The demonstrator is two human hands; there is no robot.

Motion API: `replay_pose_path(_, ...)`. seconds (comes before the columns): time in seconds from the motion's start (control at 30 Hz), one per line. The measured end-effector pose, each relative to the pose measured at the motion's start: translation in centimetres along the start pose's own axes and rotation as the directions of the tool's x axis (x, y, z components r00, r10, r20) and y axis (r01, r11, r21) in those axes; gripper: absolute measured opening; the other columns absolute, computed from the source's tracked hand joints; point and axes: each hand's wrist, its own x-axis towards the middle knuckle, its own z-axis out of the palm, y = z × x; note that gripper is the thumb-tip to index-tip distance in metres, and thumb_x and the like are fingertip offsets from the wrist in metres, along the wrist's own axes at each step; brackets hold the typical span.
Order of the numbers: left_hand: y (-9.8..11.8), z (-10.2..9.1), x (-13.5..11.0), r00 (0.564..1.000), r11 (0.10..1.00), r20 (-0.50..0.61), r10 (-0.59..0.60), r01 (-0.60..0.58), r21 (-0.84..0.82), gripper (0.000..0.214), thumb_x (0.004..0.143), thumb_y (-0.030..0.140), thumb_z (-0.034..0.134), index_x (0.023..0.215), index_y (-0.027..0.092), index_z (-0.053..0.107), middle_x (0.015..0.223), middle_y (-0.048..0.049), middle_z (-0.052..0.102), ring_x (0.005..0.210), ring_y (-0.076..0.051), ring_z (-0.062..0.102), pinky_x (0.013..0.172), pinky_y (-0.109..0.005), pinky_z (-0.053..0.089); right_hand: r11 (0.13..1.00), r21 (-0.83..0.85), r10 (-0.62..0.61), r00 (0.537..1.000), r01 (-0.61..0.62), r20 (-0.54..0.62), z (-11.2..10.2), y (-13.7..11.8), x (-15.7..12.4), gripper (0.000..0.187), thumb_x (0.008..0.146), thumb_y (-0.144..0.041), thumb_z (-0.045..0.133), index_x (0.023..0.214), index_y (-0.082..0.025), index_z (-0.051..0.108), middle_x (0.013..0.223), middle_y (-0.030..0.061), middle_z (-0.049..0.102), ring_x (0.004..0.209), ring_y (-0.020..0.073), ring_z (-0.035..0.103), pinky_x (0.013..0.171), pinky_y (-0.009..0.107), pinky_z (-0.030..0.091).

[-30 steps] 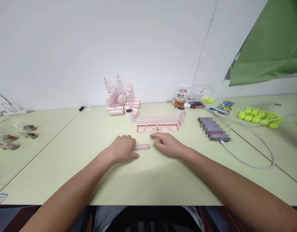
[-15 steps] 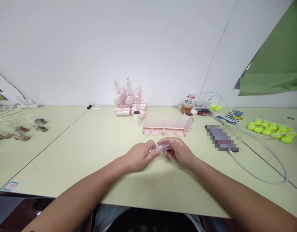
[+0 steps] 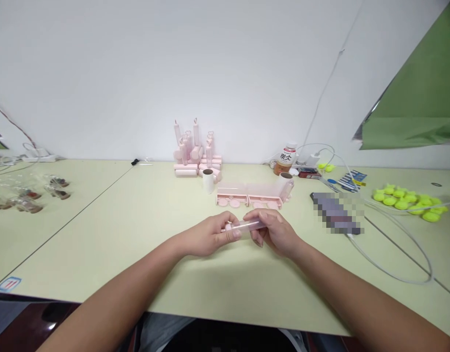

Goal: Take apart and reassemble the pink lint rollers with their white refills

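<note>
Because the left hand (image 3: 210, 235) pinches one end and the right hand (image 3: 278, 233) grasps the other, the clear tube (image 3: 248, 225) is steadied crosswise over the table (image 3: 100, 220), near the pink boxes (image 3: 232, 190), probably set within easy reach.

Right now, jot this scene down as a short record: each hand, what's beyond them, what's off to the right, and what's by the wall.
left hand: grips one end of the clear pinkish tube
right hand: holds the other end
beyond: two open pink cases, side by side
right: yellow-green pieces, clustered
wall: labelled bottle, upright
</note>
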Motion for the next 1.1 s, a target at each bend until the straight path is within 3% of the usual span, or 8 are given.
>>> replay_pose_path(0.13,-0.7,0.1,0.3,0.985,0.998,-0.171,0.033,-0.024,0.056,0.041,0.096,0.053,0.038,0.083,0.018,0.055,0.07,0.0023,0.049,0.065,-0.012,0.045,0.062,-0.024,0.037,0.996,0.084,-0.021,0.99,0.033,-0.143,0.2,-0.9,0.1,0.055,0.078,-0.073,0.057,0.088,-0.02,0.067,0.045,-0.0024,0.055,0.036,0.0117,0.044,0.036,0.024,0.034)
replay_pose_path(0.33,-0.9,0.9,0.5,0.964,0.987,-0.226,0.138,-0.116,0.109,0.046,0.098,0.05,0.036,0.072,0.016,0.054,0.068,0.0007,0.049,0.064,-0.011,0.045,0.06,-0.024,0.036,0.991,0.126,0.056,0.998,-0.051,-0.034,0.8,-0.8,-0.2,0.059,0.072,-0.076,0.061,0.093,-0.021,0.066,0.055,-0.0005,0.061,0.037,0.0106,0.046,0.033,0.022,0.032)
replay_pose_path(0.6,-1.0,1.8,0.6,0.985,0.928,-0.17,0.041,-0.101,-0.358,0.055,0.089,0.063,0.046,0.071,0.013,0.06,0.063,-0.003,0.056,0.06,-0.013,0.053,0.062,-0.027,0.044,0.985,0.164,0.054,0.998,-0.055,0.008,1.5,-1.2,-0.7,0.039,0.075,-0.057,0.068,0.094,-0.023,0.068,0.064,0.0031,0.068,0.049,0.0158,0.057,0.046,0.028,0.044)
replay_pose_path(0.8,-1.3,1.3,1.3,0.989,0.771,-0.142,-0.049,-0.054,-0.635,0.057,0.089,0.064,0.04,0.06,0.017,0.052,0.055,-0.0035,0.056,0.049,-0.013,0.052,0.057,-0.029,0.044,1.0,-0.008,-0.008,0.977,0.007,-0.214,0.9,-3.3,-0.8,0.043,0.08,-0.066,0.046,0.09,-0.027,0.061,0.06,0.0008,0.056,0.047,0.0158,0.05,0.051,0.033,0.042)
replay_pose_path(0.87,-1.6,0.2,1.5,0.961,0.827,-0.251,-0.118,-0.045,-0.56,0.053,0.088,0.063,0.042,0.065,0.017,0.053,0.056,-0.0024,0.055,0.049,-0.012,0.052,0.055,-0.028,0.044,0.998,-0.044,-0.063,0.969,0.054,-0.239,0.3,-3.6,-0.4,0.037,0.079,-0.062,0.054,0.091,-0.027,0.058,0.058,-0.0014,0.054,0.046,0.015,0.048,0.049,0.031,0.04)
replay_pose_path(0.97,-2.6,-2.2,1.5,0.863,0.934,-0.468,-0.193,0.015,-0.358,0.047,0.088,0.06,0.042,0.068,0.018,0.049,0.057,0.0001,0.052,0.052,-0.012,0.05,0.054,-0.026,0.041,0.988,-0.147,-0.087,0.958,0.048,-0.272,0.0,-3.4,1.0,0.031,0.074,-0.047,0.071,0.083,-0.025,0.052,0.051,-0.0059,0.049,0.042,0.0123,0.043,0.043,0.026,0.034)
replay_pose_path(1.03,-3.8,-3.8,1.4,0.782,0.982,-0.593,-0.19,0.155,-0.11,0.044,0.087,0.054,0.047,0.061,0.019,0.041,0.056,0.0018,0.048,0.054,-0.011,0.046,0.055,-0.025,0.036,0.969,-0.245,-0.065,0.95,-0.012,-0.304,0.3,-3.3,2.5,0.031,0.071,-0.041,0.075,0.079,-0.023,0.05,0.049,-0.0066,0.049,0.041,0.011,0.041,0.041,0.024,0.032)
replay_pose_path(1.1,-5.3,-5.1,1.4,0.749,0.936,-0.63,-0.206,0.339,0.098,0.044,0.087,0.049,0.048,0.058,0.019,0.034,0.054,0.0029,0.042,0.053,-0.011,0.041,0.054,-0.026,0.03,0.935,-0.35,-0.056,0.949,-0.06,-0.312,0.9,-3.4,4.4,0.031,0.068,-0.039,0.075,0.079,-0.021,0.054,0.05,-0.006,0.049,0.042,0.0106,0.042,0.04,0.024,0.032)
